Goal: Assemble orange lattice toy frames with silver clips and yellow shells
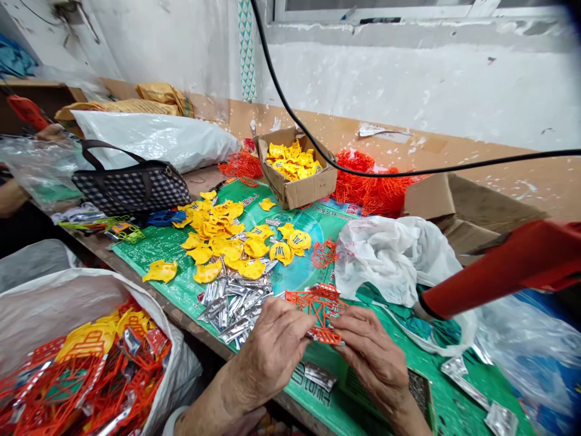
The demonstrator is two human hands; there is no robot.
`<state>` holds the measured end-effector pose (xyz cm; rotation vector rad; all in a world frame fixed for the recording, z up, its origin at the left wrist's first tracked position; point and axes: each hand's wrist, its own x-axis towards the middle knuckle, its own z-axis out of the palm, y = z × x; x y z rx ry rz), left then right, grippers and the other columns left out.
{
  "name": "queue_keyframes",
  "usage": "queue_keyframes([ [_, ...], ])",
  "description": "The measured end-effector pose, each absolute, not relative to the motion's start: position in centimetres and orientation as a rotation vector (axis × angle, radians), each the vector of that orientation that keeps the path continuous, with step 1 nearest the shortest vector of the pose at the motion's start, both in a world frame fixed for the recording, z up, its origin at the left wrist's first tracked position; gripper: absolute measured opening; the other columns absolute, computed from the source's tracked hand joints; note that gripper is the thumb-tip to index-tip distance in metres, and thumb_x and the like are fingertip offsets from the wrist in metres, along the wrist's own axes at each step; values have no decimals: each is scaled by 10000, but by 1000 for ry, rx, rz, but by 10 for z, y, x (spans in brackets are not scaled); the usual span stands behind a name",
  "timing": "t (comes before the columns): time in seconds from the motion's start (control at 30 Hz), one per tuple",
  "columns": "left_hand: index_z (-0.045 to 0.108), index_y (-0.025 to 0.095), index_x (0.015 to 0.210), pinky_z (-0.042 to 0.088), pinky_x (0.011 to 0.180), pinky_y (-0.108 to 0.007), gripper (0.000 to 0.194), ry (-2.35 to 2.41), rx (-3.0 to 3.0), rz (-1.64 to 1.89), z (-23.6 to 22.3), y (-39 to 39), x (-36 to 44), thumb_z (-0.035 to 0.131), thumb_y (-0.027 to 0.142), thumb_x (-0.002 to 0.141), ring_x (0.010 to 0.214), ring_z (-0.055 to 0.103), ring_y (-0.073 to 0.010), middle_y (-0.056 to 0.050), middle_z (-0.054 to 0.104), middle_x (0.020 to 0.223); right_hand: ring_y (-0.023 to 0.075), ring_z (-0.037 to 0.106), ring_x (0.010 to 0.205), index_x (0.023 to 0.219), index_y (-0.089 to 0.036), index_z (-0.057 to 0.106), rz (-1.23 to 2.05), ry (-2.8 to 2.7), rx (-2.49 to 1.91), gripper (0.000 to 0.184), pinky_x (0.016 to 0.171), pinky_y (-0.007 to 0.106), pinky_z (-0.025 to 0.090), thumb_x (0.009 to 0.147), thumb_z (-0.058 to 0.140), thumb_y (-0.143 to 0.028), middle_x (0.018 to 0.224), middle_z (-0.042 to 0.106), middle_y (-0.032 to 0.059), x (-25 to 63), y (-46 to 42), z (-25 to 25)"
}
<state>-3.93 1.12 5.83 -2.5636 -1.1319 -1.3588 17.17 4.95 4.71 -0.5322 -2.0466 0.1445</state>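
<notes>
Between my two hands is a red plastic lattice frame (318,307) with silver strips along its lower edge. My left hand (272,345) pinches its left side, thumb and fingers closed. On the opposite side my right hand (374,351) grips the frame's lower right corner. Left of the frame lies a heap of silver plastic strips (238,303), and behind it a pile of yellow curved shells (218,227), some with dark marks. Another red lattice piece (324,253) rests flat just beyond my hands. A silver piece (320,375) lies below them, beside a green tray (356,387) partly hidden by my right arm.
A cardboard box (304,191) of yellow shells stands behind, near red lattice heaps (376,188). At lower left, a white sack (181,339) holds red and yellow assemblies. A red tube (490,272) juts in from the right. A black cable (281,91) hangs across. Another person's hand (49,132) shows far left.
</notes>
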Motion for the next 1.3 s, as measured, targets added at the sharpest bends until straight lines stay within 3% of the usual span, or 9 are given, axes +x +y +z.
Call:
queue_keyframes([
  [0.2,577,105,1165,510,828,-364,295,-1133,-2628,-1345,54,13,-42,522,20,888,963,563,-218,-133,684,1086,220,720,861,1015,-202,687,135,-2063,-544,150,765,404,598,913,580,-176,881,778,74,172,50,47],
  [0.43,633,138,1044,479,794,-361,231,-1140,-2652,-1352,57,14,-42,576,17,855,860,547,-203,-72,718,966,218,714,879,1008,-185,689,120,-2050,-515,152,742,381,598,888,612,-133,877,782,78,171,49,46],
  [0.8,626,135,1037,430,820,-386,216,-1149,-2677,-1281,55,12,-45,565,22,863,873,540,-204,-65,714,970,200,704,866,1009,-185,688,159,-2040,-513,141,766,379,584,907,594,-160,891,777,70,168,48,43],
  [1.3,631,127,1029,468,780,-353,237,-1122,-2605,-1387,55,10,-44,542,-5,853,862,557,-203,-75,724,937,211,698,882,1037,-187,674,146,-2033,-512,192,773,392,579,882,591,-110,907,776,75,165,47,37],
])
